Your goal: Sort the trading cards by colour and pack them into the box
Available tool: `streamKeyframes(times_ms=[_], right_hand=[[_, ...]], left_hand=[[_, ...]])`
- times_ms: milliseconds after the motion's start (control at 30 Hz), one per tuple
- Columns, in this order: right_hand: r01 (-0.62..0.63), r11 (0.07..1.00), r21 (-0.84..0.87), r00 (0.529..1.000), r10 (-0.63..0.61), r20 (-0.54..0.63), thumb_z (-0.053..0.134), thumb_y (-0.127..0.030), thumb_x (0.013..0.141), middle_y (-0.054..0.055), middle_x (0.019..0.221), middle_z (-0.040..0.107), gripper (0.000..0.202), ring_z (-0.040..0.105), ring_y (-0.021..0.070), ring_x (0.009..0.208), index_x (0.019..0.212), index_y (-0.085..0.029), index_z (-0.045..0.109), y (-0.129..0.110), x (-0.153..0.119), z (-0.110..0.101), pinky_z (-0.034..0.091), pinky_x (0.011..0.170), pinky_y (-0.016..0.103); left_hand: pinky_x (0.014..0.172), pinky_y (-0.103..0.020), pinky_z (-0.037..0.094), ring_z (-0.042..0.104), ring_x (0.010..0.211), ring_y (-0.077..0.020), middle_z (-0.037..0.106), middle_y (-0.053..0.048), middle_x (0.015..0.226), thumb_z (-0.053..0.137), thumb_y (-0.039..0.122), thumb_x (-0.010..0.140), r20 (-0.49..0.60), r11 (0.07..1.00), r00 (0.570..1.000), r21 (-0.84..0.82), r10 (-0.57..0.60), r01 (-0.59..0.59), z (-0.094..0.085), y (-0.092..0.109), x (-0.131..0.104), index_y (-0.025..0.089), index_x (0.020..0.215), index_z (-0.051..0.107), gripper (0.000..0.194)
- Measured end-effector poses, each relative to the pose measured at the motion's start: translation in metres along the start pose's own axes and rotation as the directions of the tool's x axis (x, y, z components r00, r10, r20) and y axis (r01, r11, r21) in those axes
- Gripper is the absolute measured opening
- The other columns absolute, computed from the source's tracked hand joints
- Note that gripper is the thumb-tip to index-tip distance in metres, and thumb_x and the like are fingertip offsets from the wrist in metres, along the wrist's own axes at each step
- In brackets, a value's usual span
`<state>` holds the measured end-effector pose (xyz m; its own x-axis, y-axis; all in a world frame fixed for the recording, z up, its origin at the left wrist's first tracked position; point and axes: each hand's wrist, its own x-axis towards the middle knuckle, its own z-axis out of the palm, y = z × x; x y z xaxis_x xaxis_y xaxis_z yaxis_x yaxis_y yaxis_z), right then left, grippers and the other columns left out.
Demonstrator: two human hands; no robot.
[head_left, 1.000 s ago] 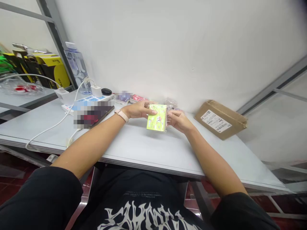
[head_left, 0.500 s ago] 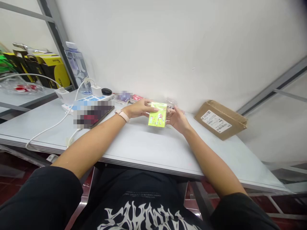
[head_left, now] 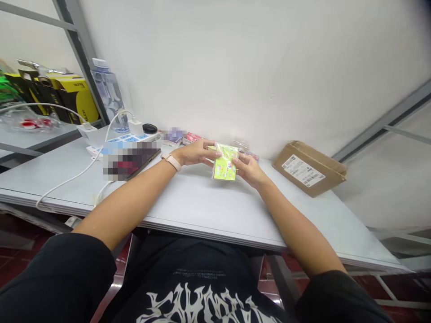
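Observation:
A yellow-green packet [head_left: 225,169] with small printed pictures, in clear plastic, is held up above the middle of the white table [head_left: 198,206]. My left hand [head_left: 198,152] grips its left side, with the thumb on the front face. On the right side my right hand [head_left: 249,169] pinches the packet, its thumb also on the front. The fingers behind the packet are partly hidden. Behind my hands, small red packs [head_left: 191,137] and a clear plastic piece [head_left: 240,144] lie near the wall.
A cardboard box [head_left: 310,168] with a white label stands at the right. At the left are a phone [head_left: 134,163], a power strip [head_left: 129,139] with white cables, a black mouse [head_left: 150,128] and a water bottle [head_left: 109,94]. Yellow-black boxes [head_left: 81,96] sit beyond the shelf frame.
The packet has shifted slightly right, and its clear plastic now lies over the front. My right hand has closed on its right edge, its thumb now on the front.

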<state>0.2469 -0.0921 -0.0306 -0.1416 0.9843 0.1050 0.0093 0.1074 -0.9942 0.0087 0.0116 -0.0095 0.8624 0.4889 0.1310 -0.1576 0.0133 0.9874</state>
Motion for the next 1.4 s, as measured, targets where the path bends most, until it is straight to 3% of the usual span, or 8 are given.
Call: streamKeyframes(times_ms=[467,700,867,967,1067,1167,1300,1400], right_hand=[[0.008,0.998,0.063,0.995,-0.014,0.101,0.091,-0.064,0.075,0.008,0.117,0.081,0.057,0.076,0.0297,0.109,0.115,-0.026,0.077,-0.006,-0.007,0.005,0.062,0.093,0.043],[0.122,0.991,0.049,0.981,-0.112,-0.16,0.087,-0.066,0.077,0.01,0.118,0.081,0.055,0.075,0.0325,0.116,0.11,-0.024,0.075,-0.016,0.001,-0.004,0.065,0.095,0.046],[0.302,0.953,-0.017,0.705,-0.235,-0.669,0.077,-0.057,0.087,0.007,0.11,0.077,0.039,0.077,0.0266,0.106,0.106,-0.024,0.069,-0.024,0.012,-0.053,0.069,0.076,0.038],[0.178,0.982,-0.062,0.514,-0.146,-0.845,0.061,-0.051,0.099,0.007,0.103,0.074,0.032,0.076,0.0223,0.089,0.114,-0.024,0.066,-0.025,0.009,-0.088,0.065,0.059,0.032],[-0.003,0.999,-0.046,0.453,-0.04,-0.891,0.056,-0.045,0.103,0.006,0.103,0.074,0.028,0.075,0.0208,0.083,0.115,-0.023,0.067,-0.02,0.005,-0.11,0.06,0.054,0.029],[-0.09,0.995,-0.035,0.498,0.015,-0.867,0.058,-0.035,0.102,0.007,0.099,0.075,0.017,0.075,0.0211,0.082,0.106,-0.021,0.067,-0.012,0.006,-0.114,0.062,0.058,0.03],[-0.19,0.969,-0.157,0.706,0.023,-0.708,0.064,-0.028,0.098,0.008,0.092,0.077,0.012,0.074,0.0197,0.08,0.093,-0.018,0.068,-0.001,0.009,-0.11,0.064,0.067,0.031],[-0.225,0.939,-0.26,0.746,-0.006,-0.666,0.069,-0.03,0.095,0.009,0.089,0.077,0.015,0.071,0.0199,0.076,0.09,-0.016,0.073,0.002,0.007,-0.11,0.062,0.065,0.03]], left_hand=[[0.086,-0.039,0.064,0.076,0.104,-0.0242,0.079,-0.013,0.118,0.099,0.038,0.074,0.078,0.998,0.995,-0.034,0.056,-0.054,-0.004,-0.009,0.004,0.018,0.12,0.076,0.056],[0.077,-0.037,0.061,0.076,0.087,-0.0216,0.079,-0.012,0.103,0.091,0.052,0.084,-0.119,0.998,0.991,0.019,0.054,-0.052,0.001,-0.002,0.002,0.015,0.112,0.075,0.049],[0.076,-0.036,0.059,0.076,0.082,-0.0199,0.079,-0.012,0.102,0.092,0.051,0.082,-0.178,1.0,0.984,0.003,0.029,-0.029,0.001,0.0,0.002,0.014,0.109,0.074,0.049],[0.075,-0.036,0.059,0.076,0.081,-0.0199,0.078,-0.011,0.099,0.096,0.054,0.077,-0.182,1.0,0.983,0.001,0.025,-0.026,0.0,0.0,0.002,0.014,0.108,0.074,0.055],[0.076,-0.036,0.06,0.076,0.082,-0.0199,0.078,-0.011,0.1,0.095,0.055,0.077,-0.174,1.0,0.984,0.014,0.028,-0.026,-0.001,-0.002,0.002,0.015,0.108,0.074,0.055],[0.077,-0.037,0.06,0.076,0.083,-0.0198,0.079,-0.012,0.102,0.094,0.054,0.08,-0.177,0.999,0.984,0.024,0.029,-0.025,-0.002,-0.004,0.003,0.015,0.108,0.074,0.052],[0.078,-0.037,0.06,0.076,0.084,-0.02,0.079,-0.013,0.104,0.094,0.052,0.08,-0.18,1.0,0.983,0.027,0.021,-0.016,-0.002,-0.005,0.002,0.015,0.109,0.074,0.051],[0.079,-0.037,0.06,0.076,0.085,-0.0203,0.079,-0.013,0.103,0.094,0.05,0.08,-0.177,0.999,0.984,0.037,0.013,-0.006,-0.001,-0.005,0.003,0.015,0.109,0.074,0.05]])
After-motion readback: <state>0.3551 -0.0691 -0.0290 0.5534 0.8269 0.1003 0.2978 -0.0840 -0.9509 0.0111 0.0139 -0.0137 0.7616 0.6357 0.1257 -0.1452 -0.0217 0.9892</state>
